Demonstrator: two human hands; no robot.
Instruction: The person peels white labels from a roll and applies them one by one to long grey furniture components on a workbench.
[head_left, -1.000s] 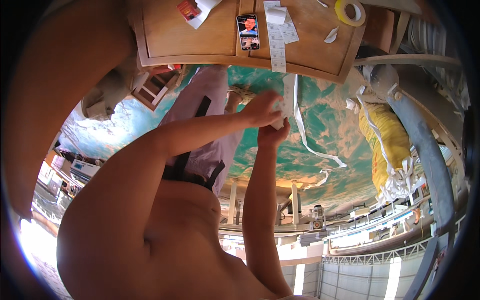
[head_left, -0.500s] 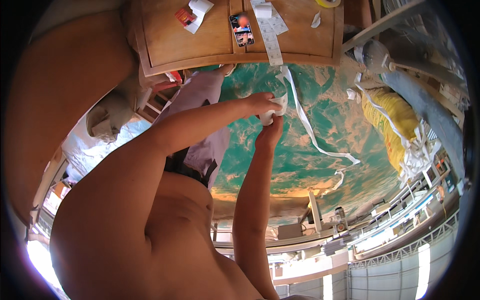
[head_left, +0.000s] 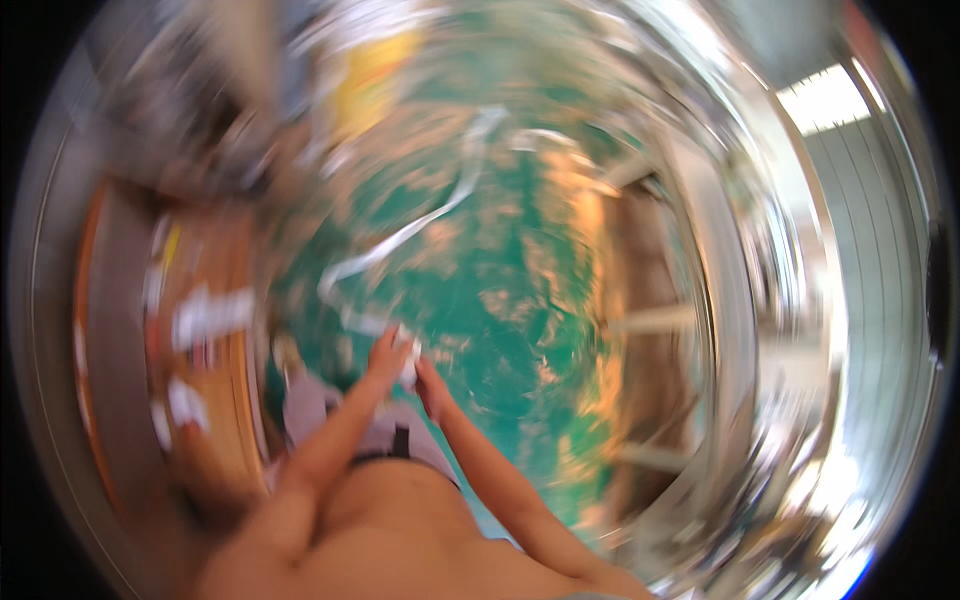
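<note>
A small roll of white paper strip [head_left: 410, 362] is held in front of my waist, between both hands. My left hand [head_left: 385, 357] is closed around its left side. On the other side, my right hand [head_left: 430, 388] grips it with the fingers near its lower edge. A long white strip [head_left: 400, 237] trails over the floor from close to my left hand, bending away toward the far side. Motion blur hides the finer detail of the roll and fingertips.
A wooden desk [head_left: 232, 390] stands at my left, with white label sheets [head_left: 212, 318] on it. Far off lies a yellow sack [head_left: 375, 85]. The green floor [head_left: 490, 370] carries brownish smears. To the right runs a brown structure with pale crossbars [head_left: 655, 322].
My view has swung to the right, so the desk now appears at left and the sack at far left. Both hands stay together at the roll, closer to my waist.
</note>
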